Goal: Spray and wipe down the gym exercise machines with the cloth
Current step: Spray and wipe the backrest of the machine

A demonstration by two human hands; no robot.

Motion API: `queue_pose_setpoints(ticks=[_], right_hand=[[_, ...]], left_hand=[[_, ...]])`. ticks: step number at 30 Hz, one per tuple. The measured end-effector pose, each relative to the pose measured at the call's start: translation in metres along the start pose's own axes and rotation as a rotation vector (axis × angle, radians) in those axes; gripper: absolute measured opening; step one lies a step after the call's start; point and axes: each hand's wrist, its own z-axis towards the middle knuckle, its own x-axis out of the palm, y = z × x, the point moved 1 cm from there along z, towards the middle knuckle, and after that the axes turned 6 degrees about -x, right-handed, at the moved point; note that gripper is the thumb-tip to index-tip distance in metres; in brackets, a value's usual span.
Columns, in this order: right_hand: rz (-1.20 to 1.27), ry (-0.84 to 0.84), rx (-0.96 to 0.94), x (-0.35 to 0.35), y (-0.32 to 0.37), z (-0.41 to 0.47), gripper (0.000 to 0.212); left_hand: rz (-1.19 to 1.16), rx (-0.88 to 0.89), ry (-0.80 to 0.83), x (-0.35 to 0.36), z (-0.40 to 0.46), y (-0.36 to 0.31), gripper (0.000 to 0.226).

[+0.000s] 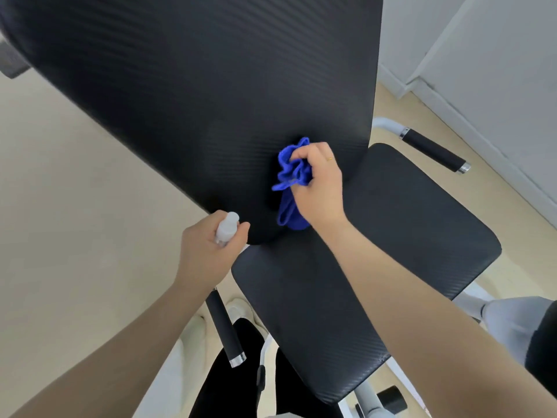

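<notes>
Your cloth (291,173) is bright blue and bunched into ruffled folds, one tail hanging down, and it sits pressed against the lower part of the backrest (193,95). That backrest is a long black pad with a fine woven texture, tilting up and away from you. Just below it lies the seat (391,236), same black texture, rounded corners, on a white frame. A black grip (434,150) with a chrome end sticks out to the right of the seat, and another grip (224,328) points down on the left. The floor (75,191) is pale beige, and a light grey wall (497,70) with a skirting board runs along the right.

Your right hand (319,185) is clenched round the cloth, fingers curled into the folds, holding it against the pad. Your left hand (208,251) is wrapped round a small clear bottle (226,229), its cap poking up between thumb and fingers, right at the backrest's bottom edge.
</notes>
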Motion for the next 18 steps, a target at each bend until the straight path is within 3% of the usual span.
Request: queue_pose_setpoints(ticks=[6, 9, 12, 14, 18], right_hand=[[0.119, -0.367, 0.526, -0.019, -0.023, 0.037, 0.029], [0.082, -0.323, 0.443, -0.004, -0.005, 0.023, 0.025], [0.162, -0.060, 0.240, 0.009, 0.010, -0.013, 0.038], [0.151, -0.010, 0.253, 0.005, 0.003, -0.013, 0.040], [0.157, -0.400, 0.589, -0.003, -0.014, 0.024, 0.024]], left_hand=[[-0.017, -0.063, -0.129, -0.015, 0.012, 0.021, 0.032], [-0.107, -0.066, -0.188, -0.029, 0.019, 0.026, 0.018], [-0.121, -0.017, -0.123, -0.031, 0.021, 0.023, 0.013], [-0.120, 0.001, -0.098, -0.030, 0.024, 0.023, 0.019], [-0.123, 0.024, -0.092, -0.031, 0.028, 0.025, 0.022]])
